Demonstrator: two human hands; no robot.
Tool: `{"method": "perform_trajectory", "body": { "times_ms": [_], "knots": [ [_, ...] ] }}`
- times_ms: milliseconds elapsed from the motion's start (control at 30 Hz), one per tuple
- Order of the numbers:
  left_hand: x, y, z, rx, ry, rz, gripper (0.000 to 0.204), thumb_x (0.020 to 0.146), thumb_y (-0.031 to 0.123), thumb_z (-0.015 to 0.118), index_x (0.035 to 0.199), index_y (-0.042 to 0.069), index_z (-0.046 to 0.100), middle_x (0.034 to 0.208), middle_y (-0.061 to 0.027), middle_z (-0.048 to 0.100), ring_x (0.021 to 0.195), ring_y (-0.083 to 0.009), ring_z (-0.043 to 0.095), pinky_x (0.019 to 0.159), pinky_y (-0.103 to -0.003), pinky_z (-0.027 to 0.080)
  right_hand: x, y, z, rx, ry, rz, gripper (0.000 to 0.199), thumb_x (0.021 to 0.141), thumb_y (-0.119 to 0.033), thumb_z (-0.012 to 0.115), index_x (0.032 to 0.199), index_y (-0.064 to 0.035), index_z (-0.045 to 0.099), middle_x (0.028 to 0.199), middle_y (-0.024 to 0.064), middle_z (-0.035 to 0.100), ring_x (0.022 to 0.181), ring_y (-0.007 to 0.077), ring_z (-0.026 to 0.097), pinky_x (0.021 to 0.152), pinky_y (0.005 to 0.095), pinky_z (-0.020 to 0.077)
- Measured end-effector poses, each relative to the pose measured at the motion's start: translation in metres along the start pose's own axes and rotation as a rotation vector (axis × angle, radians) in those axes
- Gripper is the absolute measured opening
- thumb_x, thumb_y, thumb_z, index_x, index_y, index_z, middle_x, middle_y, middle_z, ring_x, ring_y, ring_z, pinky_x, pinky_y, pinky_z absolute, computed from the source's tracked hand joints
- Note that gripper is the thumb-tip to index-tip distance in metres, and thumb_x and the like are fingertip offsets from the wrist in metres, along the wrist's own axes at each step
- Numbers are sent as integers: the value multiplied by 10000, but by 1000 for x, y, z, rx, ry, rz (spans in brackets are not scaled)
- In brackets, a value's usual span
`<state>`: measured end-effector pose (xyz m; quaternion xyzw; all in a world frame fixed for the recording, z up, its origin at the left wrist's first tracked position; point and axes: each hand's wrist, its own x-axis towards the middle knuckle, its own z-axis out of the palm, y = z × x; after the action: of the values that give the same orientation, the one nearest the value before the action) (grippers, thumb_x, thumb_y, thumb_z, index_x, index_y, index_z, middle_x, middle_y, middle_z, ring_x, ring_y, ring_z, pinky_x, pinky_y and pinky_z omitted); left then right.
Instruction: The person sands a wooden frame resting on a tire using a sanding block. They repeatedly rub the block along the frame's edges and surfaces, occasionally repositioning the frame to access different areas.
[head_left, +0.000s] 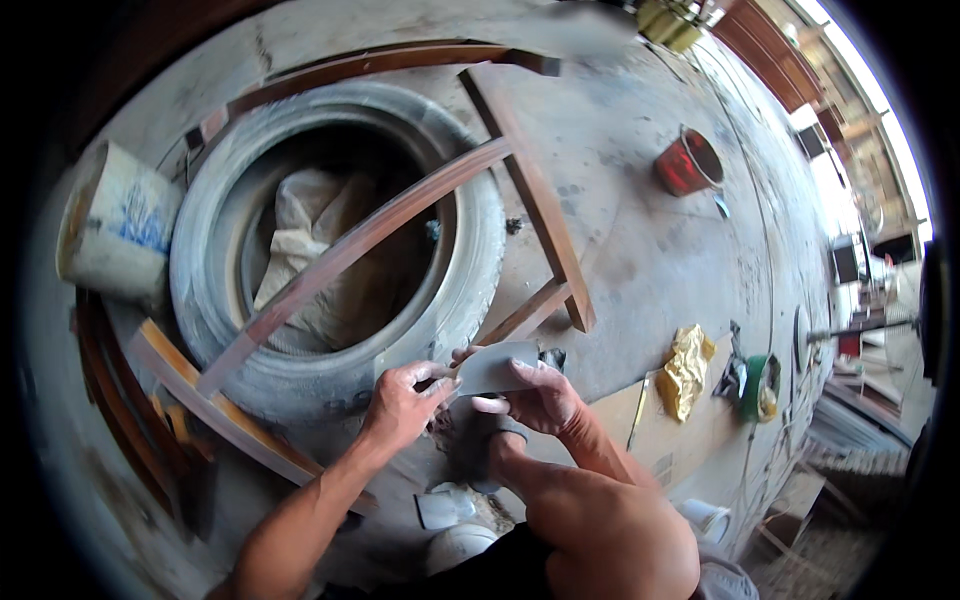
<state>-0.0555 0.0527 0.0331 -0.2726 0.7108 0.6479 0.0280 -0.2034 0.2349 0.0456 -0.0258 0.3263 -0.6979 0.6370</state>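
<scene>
The sheet (486, 371) is between the left hand (410, 395) and the right hand (545, 397). Before them lies the tyre (205, 225), with the frame (365, 239) across it. A bucket (118, 225) is left of the tyre, a pail (682, 168) right of the frame.

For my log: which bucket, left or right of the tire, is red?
The right bucket; the left bucket, beside the tire, is whitish with blue smears.

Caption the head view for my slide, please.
Right hand holds a curved grey sheet, left hand at its edge, near a tire with a wooden frame across it.
</scene>
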Motion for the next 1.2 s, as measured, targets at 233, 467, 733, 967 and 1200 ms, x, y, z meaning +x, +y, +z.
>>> {"method": "perform_trajectory", "body": {
  "times_ms": [233, 467, 733, 967, 1200],
  "knots": [
    [-1, 41, -19, -33, -29, -122, 180, 929, 156, 744, 963, -21, 746, 736, -32, 686, 598, -72, 574, 557, -255, 447, 16, -7, 13, 114, -162, -19, 643, 1011, -353, 613, 1499, 24, 429, 1548, 163, 446, 1403, 307, 481, 1153, 475, 447],
    [34, 50, -16, 4, -141, -159, 191, 961, 165, 714, 882, -8, 723, 751, -37, 686, 639, -88, 586, 609, -242, 453, 18, 10, -11, 118, -102, -257, 668, 1030, -378, 589, 1524, 28, 397, 1543, 150, 458, 1391, 279, 489, 1175, 463, 415],
    [78, 52, -9, 427, 107, 326, 130, 946, 99, 691, 1009, -7, 731, 942, -96, 719, 864, -176, 664, 800, -324, 514, 18, -4, -27, -46, 82, -539, 513, 1082, -325, 515, 1501, -32, 476, 1516, 88, 519, 1367, 222, 500, 1187, 359, 347],
    [130, 50, -91, 1353, 502, 649, 700, 916, 309, 718, 1485, 1, 449, 1364, -194, 562, 1274, -365, 519, 1099, -473, 374, 11, -11, -146, -1557, 1035, -918, 794, 743, 123, 493, 1525, 16, 405, 1586, 212, 402, 1515, 364, 315, 1247, 432, 285],
    [143, 54, -122, 1036, 147, 325, 421, 926, 245, 687, 1264, 31, 556, 983, -271, 704, 936, -469, 681, 803, -520, 530, 23, 15, -196, -1672, 1167, -734, 844, 728, 94, 522, 1549, 45, 334, 1611, 231, 347, 1525, 377, 282, 1247, 436, 288]
  ]
}}
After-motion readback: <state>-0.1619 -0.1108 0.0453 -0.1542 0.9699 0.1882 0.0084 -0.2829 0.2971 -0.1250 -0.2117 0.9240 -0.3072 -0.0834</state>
